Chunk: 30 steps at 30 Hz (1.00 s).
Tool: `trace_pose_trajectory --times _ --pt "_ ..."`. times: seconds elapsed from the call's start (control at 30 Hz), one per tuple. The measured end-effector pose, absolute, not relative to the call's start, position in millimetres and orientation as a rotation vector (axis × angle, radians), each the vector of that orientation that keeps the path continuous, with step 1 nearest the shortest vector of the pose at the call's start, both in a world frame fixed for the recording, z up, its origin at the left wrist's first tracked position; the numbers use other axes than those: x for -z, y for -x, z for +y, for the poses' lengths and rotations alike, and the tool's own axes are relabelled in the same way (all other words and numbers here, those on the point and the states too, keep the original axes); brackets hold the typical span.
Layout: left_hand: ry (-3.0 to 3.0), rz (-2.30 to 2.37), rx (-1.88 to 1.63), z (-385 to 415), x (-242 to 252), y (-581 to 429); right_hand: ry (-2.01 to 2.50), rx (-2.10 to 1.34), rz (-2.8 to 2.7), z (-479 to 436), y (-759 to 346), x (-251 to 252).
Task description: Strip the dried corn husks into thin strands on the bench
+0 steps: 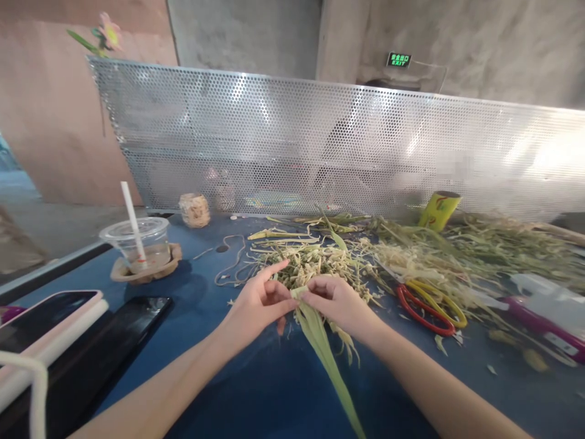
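Both my hands meet at the top of a long, pale green husk-like leaf (320, 341). My left hand (260, 296) pinches its upper end between thumb and fingertips, with the index finger stretched out. From the other side, my right hand (336, 302) grips the same end, thumb against fingers. The leaf hangs down toward me, narrowing to a tip at the bottom of the view. Just behind my hands lies a heap of dried plant stems (315, 259), partly hidden by my fingers.
Scissors with red and yellow handles (425, 311) and a purple tool (543, 326) lie right. A yellow tube (439, 210) stands among dry leaves (503, 250). At left are a lidded cup (150, 253), phones (132, 329) and string (237, 259). A perforated metal screen (292, 140) rises behind.
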<state>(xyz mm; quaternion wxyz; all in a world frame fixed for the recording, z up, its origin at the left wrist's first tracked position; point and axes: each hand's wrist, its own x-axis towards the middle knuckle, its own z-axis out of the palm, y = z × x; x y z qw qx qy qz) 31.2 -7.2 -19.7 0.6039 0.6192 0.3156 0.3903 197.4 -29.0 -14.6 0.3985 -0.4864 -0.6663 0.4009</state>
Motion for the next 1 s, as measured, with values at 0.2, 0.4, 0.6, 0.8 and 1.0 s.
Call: trace_pose_trajectory --times 0.2,0.4,0.6,0.8,1.0 --pt "-1.503 0.747 -0.868 -8 22 -30 1.264 -0.908 -1.829 -31 -198 12" --pt "-1.52 0.769 -0.876 -12 25 -34 1.229 -0.932 -1.789 -31 -195 18" --pt "-1.595 0.806 -0.933 -16 21 -34 1.104 -0.985 -1.75 -30 -193 22" --pt "-1.723 0.77 -0.975 -22 18 -32 1.053 -1.148 -1.711 -28 -195 22" --pt "-1.848 0.891 -1.023 -24 25 -34 1.034 -1.135 -1.778 -31 -191 20"
